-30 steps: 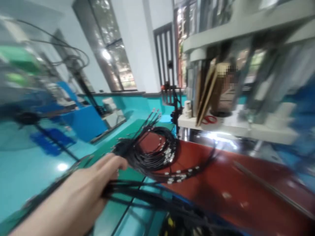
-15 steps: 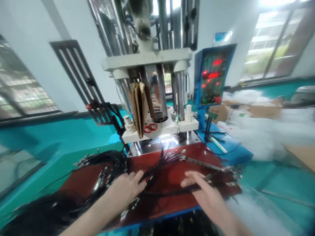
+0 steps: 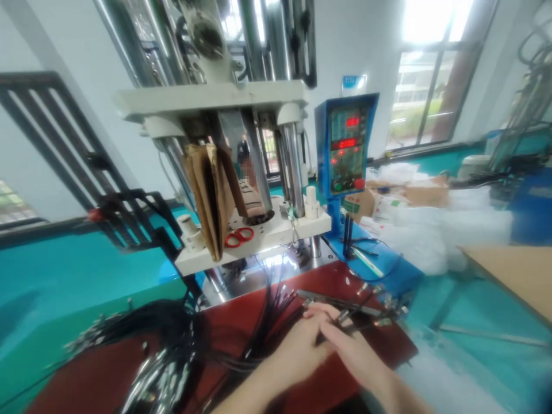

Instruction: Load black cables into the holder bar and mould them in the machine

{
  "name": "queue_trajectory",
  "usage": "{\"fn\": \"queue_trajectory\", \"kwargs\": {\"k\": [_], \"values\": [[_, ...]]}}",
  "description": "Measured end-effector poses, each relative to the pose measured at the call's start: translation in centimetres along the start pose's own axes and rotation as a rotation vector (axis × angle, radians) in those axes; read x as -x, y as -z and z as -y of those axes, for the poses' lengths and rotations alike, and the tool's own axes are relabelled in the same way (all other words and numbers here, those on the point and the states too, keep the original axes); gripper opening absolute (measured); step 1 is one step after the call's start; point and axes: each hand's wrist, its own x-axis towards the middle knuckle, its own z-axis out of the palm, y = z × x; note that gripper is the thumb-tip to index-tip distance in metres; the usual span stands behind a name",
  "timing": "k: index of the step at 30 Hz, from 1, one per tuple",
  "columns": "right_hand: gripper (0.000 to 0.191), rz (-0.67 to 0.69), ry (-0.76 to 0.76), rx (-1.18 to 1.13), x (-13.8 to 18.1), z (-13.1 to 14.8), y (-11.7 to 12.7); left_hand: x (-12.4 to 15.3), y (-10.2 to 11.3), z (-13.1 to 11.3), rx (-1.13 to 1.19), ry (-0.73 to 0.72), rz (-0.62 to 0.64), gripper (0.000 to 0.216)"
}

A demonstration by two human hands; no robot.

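On the red work surface (image 3: 276, 299), right of centre, my two hands meet and overlap. My left hand (image 3: 304, 345) has its fingers curled over black cables (image 3: 347, 323). Against it, my right hand (image 3: 351, 348) is closed around the same cables, its thumb lying along my left fingers. Silvery ends of the cables (image 3: 382, 319) stick out to the right of my hands. Much of what lies between the palms is hidden. Behind my left forearm runs a loose strand of black cables (image 3: 259, 328) with thin bright tips.
A large bundle of black cables (image 3: 159, 322) with metal ends lies at left. Behind stands a press with a white plate (image 3: 276, 233), bearing red-handled scissors (image 3: 239, 237) and folded cardboard (image 3: 207, 201). A blue control box (image 3: 347, 146) and a blue shelf (image 3: 401, 276) stand right.
My left hand has moved right, away from the cable bundle, to meet my right hand. The two were apart before. The camera view has turned to the right.
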Motion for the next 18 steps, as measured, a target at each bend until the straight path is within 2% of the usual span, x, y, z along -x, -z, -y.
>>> {"fn": "queue_trajectory", "kwargs": {"k": [2,4,6,9,15,18], "values": [[0.032,0.027,0.023,-0.19,-0.3,-0.1,0.9,-1.0,-0.3,0.7,0.083,-0.049,-0.105,0.009],[0.027,0.021,0.025,-0.28,-0.6,-0.1,1.6,-1.4,-0.2,1.3,0.157,-0.044,-0.144,0.015],[0.018,-0.021,0.004,-0.236,-0.9,0.1,1.9,-1.3,0.1,1.6,0.209,0.025,-0.119,0.017],[0.015,-0.074,-0.012,-0.121,-1.5,0.6,1.4,-1.0,0.9,1.5,0.198,0.116,-0.06,0.008],[0.008,-0.19,0.081,0.071,-2.4,2.2,-0.7,-0.3,3.4,-0.7,-0.167,-0.07,-0.204,0.019],[0.005,-0.275,0.138,-0.041,-2.5,3.4,-1.2,-0.1,5.1,-1.6,-0.11,-0.004,-0.139,0.02]]}}
